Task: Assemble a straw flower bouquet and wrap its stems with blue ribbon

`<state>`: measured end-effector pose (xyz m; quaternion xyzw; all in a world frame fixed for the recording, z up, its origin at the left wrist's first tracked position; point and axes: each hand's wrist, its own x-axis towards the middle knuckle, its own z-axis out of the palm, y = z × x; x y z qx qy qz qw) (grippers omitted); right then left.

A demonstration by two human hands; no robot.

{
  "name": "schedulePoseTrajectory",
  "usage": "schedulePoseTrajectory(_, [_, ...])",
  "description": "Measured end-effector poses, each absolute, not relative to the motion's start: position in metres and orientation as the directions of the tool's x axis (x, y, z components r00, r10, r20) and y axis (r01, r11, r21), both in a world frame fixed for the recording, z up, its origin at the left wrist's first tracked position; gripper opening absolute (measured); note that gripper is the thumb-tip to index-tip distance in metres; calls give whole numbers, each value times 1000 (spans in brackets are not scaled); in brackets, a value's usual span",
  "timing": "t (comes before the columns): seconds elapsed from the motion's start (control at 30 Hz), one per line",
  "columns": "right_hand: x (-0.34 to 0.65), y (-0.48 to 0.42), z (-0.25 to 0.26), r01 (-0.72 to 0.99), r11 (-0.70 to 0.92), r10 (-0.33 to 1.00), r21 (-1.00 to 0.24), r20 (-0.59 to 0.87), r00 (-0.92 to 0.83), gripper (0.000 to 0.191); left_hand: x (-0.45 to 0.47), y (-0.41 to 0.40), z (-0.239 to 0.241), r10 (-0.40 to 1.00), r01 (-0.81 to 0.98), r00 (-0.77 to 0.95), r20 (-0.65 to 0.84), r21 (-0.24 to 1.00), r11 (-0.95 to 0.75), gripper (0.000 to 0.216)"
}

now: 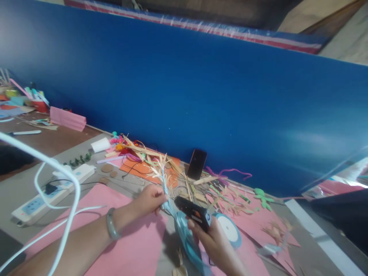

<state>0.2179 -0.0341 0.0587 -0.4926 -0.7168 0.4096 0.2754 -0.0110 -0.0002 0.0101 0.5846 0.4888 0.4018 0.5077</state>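
My left hand [151, 199], with a bangle on the wrist, pinches a thin stem [164, 180] wrapped in light blue. Pale dry strips show around the stem's upper end; whether they belong to it I cannot tell. From the pinch a light blue ribbon [186, 239] hangs down in a loose length towards the front. My right hand [215, 239] is wrapped round a black and blue glue gun [192, 212], whose nozzle points left at the ribbon just beside my left fingers. Behind that hand lies a blue-edged white ribbon spool [228, 229], partly covered.
A white power strip [48, 197] and white cable [75, 195] lie at the left. Pink sheets [138, 245] cover much of the table. A phone [197, 164] leans on the blue partition [184, 92] behind scattered straw strips [143, 148]. A green pipe-cleaner shape [263, 198] lies right.
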Motion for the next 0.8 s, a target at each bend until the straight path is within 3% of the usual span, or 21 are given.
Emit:
schedulePoseTrajectory(0.27, [217, -34, 63, 570, 294, 917, -767, 56, -396, 35, -13, 0, 15, 979, 165, 200, 29, 984, -63, 32])
schedulePoseTrajectory(0.57, [215, -35, 61, 710, 349, 897, -612, -1, -443, 34, -12, -3, 19, 984, 177, 173, 35, 982, -67, 31])
schedulePoseTrajectory(0.8, [215, -33, 57, 732, 424, 887, -533, 80, -455, 31, -12, -5, 24, 983, 191, 175, 53, 978, -87, 31])
